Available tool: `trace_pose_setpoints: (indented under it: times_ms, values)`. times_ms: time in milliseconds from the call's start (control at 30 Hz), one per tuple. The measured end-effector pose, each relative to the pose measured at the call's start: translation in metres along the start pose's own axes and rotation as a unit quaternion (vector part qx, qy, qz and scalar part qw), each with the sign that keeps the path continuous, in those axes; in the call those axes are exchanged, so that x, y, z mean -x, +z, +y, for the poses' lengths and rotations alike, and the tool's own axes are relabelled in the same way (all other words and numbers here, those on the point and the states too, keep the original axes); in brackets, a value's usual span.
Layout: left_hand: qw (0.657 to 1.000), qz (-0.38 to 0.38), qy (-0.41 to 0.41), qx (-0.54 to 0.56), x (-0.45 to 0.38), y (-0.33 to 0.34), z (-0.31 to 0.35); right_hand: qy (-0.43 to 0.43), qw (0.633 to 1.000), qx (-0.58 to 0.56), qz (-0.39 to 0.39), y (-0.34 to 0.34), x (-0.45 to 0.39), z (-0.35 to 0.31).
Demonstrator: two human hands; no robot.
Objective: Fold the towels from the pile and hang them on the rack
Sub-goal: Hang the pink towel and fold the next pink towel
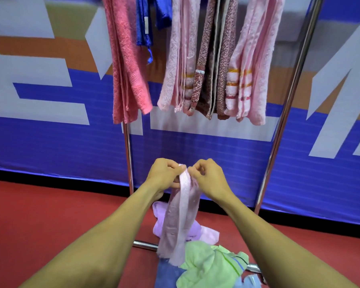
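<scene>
Both hands, left hand (164,173) and right hand (206,175), pinch the pale pink terry towel (181,215) by its top edge (above the floor pile (206,265)); match corners squarely before folding.

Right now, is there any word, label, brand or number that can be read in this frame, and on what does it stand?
None can be read.
Backdrop banner: large white shapes, perhaps parts of big characters, cropped; no whole word legible.
Blue towel on the rack: small white tag, blurred, nothing readable.
Pink towel in the hands' grip, and the pile: no print visible.
</scene>
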State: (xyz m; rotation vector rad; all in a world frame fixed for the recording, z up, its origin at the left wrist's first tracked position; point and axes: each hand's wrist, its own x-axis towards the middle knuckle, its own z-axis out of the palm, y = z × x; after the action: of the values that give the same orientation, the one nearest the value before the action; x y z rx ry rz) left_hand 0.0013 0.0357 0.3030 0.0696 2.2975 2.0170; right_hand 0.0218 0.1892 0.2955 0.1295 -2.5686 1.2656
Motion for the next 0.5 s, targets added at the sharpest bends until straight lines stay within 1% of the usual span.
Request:
trace_pose_setpoints:
  times_ms: [67,133,200,300,333,367,400,433,467,500]
  values:
    - [0.998,0.037,-0.016,0.054,0.0,0.001,0.003,0.017,0.998,-0.052,-0.041,-0.001,0.003,-0.007]
    - [0.992,0.069,-0.033,0.104,-0.002,0.001,0.005,0.015,0.996,-0.025,-0.079,0.002,0.008,-0.006]
    - [0.986,0.082,-0.036,0.142,-0.003,0.001,0.007,0.003,0.997,0.017,-0.07,0.007,0.009,-0.001]
    - [0.983,0.103,-0.035,0.151,-0.005,-0.003,0.007,-0.001,0.999,0.032,-0.021,0.007,0.005,0.003]
    - [0.983,0.114,-0.034,0.137,-0.005,-0.004,0.006,-0.001,0.999,0.031,-0.007,0.006,0.003,0.004]
    - [0.986,0.131,-0.027,0.099,-0.007,-0.006,0.004,-0.004,1.0,0.024,0.002,0.004,0.001,0.003]
    - [0.988,0.155,-0.004,0.018,-0.008,-0.007,0.002,-0.016,1.0,0.013,0.007,0.002,0.001,0.002]
    - [0.981,0.174,0.037,-0.083,-0.009,-0.008,0.0,-0.033,0.999,0.005,0.005,0.001,0.001,0.0]
    - [0.969,0.162,0.09,-0.163,-0.008,-0.008,0.0,-0.052,0.999,0.001,-0.005,0.001,0.002,-0.002]
    - [0.961,0.114,0.141,-0.208,-0.007,-0.007,-0.001,-0.067,0.998,0.002,-0.021,0.002,0.004,-0.003]
